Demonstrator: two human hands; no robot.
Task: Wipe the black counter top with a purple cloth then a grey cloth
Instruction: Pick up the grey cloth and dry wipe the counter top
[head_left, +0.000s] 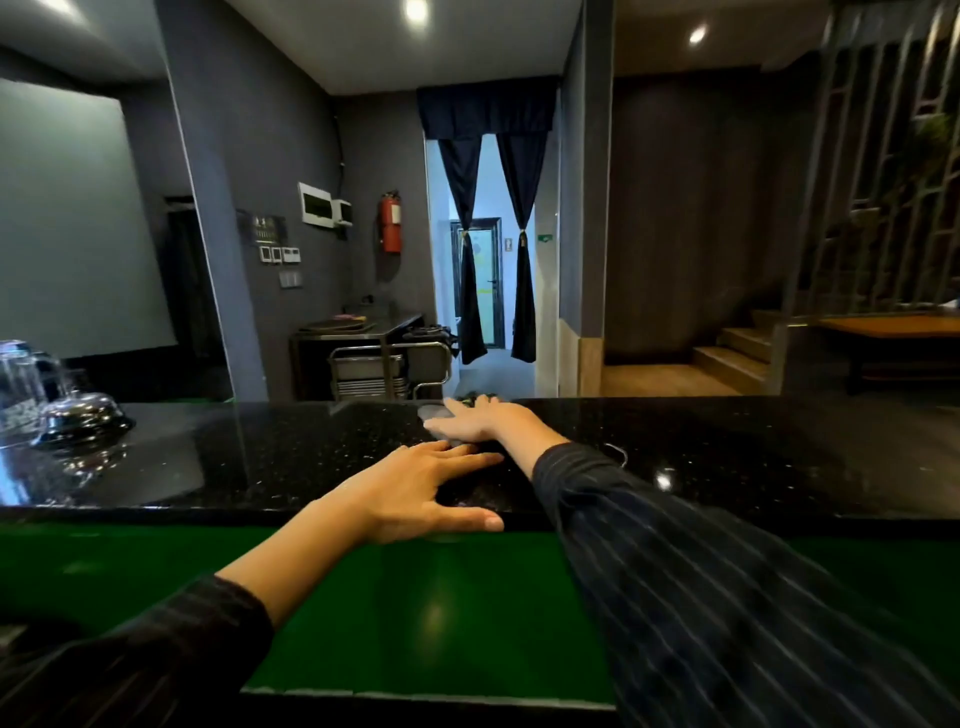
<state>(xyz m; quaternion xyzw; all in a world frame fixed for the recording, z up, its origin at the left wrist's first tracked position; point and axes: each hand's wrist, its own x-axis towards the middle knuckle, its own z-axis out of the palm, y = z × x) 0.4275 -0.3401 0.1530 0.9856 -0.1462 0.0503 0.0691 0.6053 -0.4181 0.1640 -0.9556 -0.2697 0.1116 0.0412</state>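
The black speckled counter top (291, 457) runs across the view. My right hand (480, 420) reaches to its far edge, palm down, and presses on a small grey cloth (434, 413) that shows beside the fingers. Most of that cloth is hidden under the hand. My left hand (423, 491) lies flat on the near edge of the counter, fingers apart, thumb over the rim, holding nothing. No purple cloth is in view.
A shiny metal dome (83, 415) and a glass jar (18, 389) stand on the counter at the far left. A small metal loop (617, 453) lies right of my right forearm. Below the counter is a green ledge (441, 613).
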